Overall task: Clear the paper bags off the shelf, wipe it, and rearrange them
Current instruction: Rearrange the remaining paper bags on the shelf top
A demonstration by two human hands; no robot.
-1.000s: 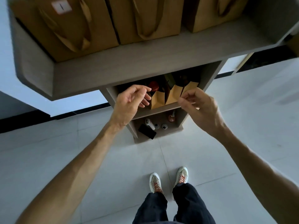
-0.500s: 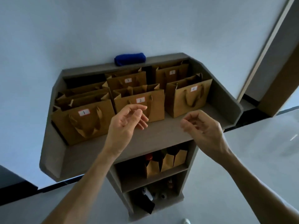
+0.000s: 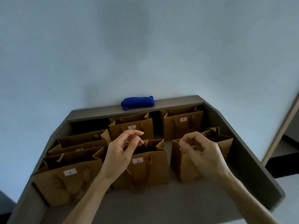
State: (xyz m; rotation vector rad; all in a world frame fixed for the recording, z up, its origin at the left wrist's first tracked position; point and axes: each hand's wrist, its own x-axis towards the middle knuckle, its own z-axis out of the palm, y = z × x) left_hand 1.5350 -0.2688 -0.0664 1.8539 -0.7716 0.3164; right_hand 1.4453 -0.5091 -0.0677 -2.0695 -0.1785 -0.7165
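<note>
2 hands above upright paper bags on shelf [image 3: 145, 206]: left hand [image 3: 120, 155] over bag 2 [image 3: 145, 168], right hand [image 3: 202, 156] over front-right bag [image 3: 224, 143]; both loosely curled, holding nothing.

Plain pale blue-grey wall [image 3: 145, 46] filling the upper frame, dim even light, grey-brown wooden shelf unit with raised rim [image 3: 252, 159] set against it, pale wooden door frame [image 3: 281, 126] slanting at right, light floor [image 3: 291, 183] beside a dark skirting strip [image 3: 281, 167]
</note>
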